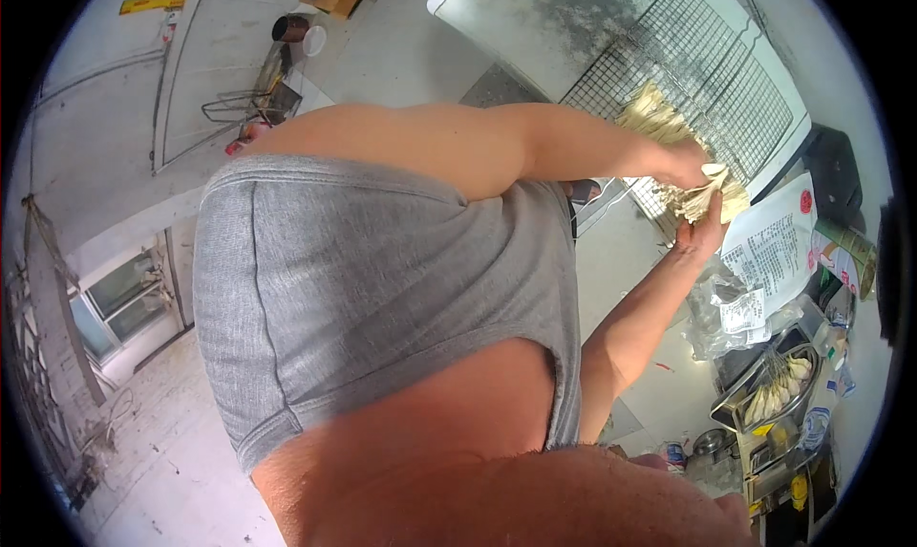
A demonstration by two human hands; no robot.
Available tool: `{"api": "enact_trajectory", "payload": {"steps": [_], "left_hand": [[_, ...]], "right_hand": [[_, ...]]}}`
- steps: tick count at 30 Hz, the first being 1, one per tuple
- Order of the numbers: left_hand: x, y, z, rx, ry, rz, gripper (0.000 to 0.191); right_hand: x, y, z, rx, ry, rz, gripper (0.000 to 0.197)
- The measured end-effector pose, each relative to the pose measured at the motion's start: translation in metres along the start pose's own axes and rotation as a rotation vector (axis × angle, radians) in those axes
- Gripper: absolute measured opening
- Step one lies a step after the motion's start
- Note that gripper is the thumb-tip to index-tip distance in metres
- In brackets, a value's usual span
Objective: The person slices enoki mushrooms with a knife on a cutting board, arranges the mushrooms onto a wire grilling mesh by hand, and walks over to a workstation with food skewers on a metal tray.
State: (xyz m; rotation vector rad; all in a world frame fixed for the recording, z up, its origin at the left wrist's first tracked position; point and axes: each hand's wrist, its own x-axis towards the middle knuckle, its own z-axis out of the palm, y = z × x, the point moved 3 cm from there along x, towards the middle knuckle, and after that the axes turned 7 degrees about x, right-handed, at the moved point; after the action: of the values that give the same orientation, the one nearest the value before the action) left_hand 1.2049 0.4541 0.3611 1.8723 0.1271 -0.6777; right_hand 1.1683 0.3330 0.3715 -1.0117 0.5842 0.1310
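My left hand (685, 164) reaches in from the upper side of the picture and grips a pale yellow, layered foodstuff (720, 203) at its near end; its exact kind cannot be told. Beneath and beside that end is my right hand (706, 233), its fingers holding the same pale pieces. A longer row of similar pale strips (653, 113) lies on a black wire grid rack (745, 81). My left hand partly hides the row's lower end.
A white, dark-stained surface (516, 24) lies behind the rack. Printed white packaging (770, 249), clear plastic (716, 332) and a tin can (849, 257) lie right of my hands. Pale bulb-shaped pieces (770, 404) with thin stems sit in a metal tray (731, 411) at lower right.
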Motion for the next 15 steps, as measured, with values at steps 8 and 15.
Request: {"api": "enact_trajectory", "payload": {"steps": [8, 15], "left_hand": [[-0.006, 0.005, -0.001, 0.155, -0.019, 0.035, 0.035], [0.004, -0.013, -0.009, -0.217, -0.068, -0.063, 0.018]], "right_hand": [[0.003, 0.002, -0.004, -0.047, -0.059, -0.021, 0.046], [-0.003, -0.006, -0.006, 0.025, -0.036, -0.049, 0.047]]}}
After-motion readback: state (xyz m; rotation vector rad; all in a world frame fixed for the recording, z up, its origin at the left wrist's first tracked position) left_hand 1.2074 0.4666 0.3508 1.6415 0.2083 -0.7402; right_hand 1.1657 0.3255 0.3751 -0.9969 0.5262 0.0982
